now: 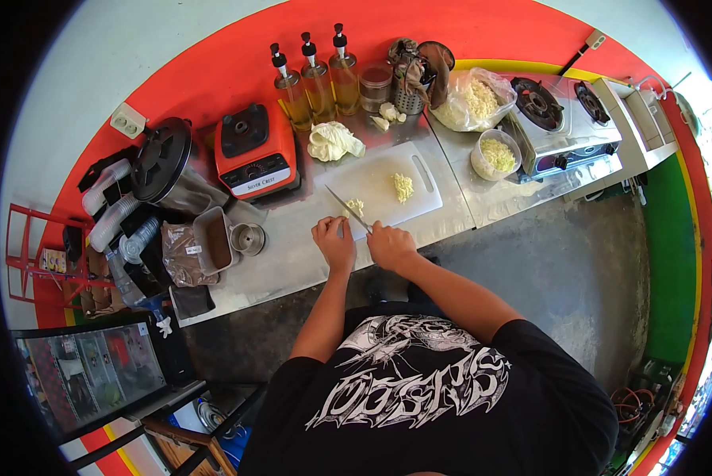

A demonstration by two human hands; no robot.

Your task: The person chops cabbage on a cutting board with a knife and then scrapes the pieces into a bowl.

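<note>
My right hand (391,246) is closed around the handle of a kitchen knife (345,205). Its blade points away to the upper left over a white cutting board (377,170). Close to the board's near left corner, my left hand (336,243) has its fingers drawn together; whatever they hold is too small to make out. A little chopped pale yellow food (356,207) lies beside the blade. Farther right on the board sits a bigger chopped pile (403,188). Just behind the board is a wad of pale leafy vegetable, like cabbage (334,141).
A red blender base (254,149) stands left of the board, with oil bottles (318,83) behind. To the right are a bag of shredded vegetable (476,99), a tub (496,155) and a gas stove (566,119). A metal cup (248,239) sits near the counter's left front.
</note>
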